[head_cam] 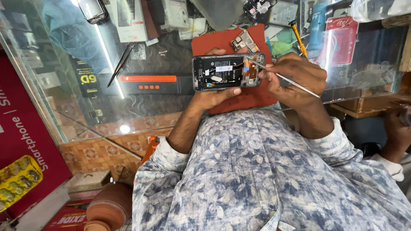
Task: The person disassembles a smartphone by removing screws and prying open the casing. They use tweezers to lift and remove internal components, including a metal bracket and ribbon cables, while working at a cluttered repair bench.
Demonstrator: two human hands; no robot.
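My left hand holds an opened smartphone with its back cover off, so the black battery and inner parts show. It lies sideways above a red work mat. My right hand grips thin metal tweezers, and their tip rests on the right end of the phone near an orange flex strip. A small circuit board lies on the mat just beyond the phone.
A glass counter carries black tweezers, a yellow-handled screwdriver, a phone and small boxes. An orange-and-black speaker shows under the glass. Another person's hand is at right. A clay pot stands lower left.
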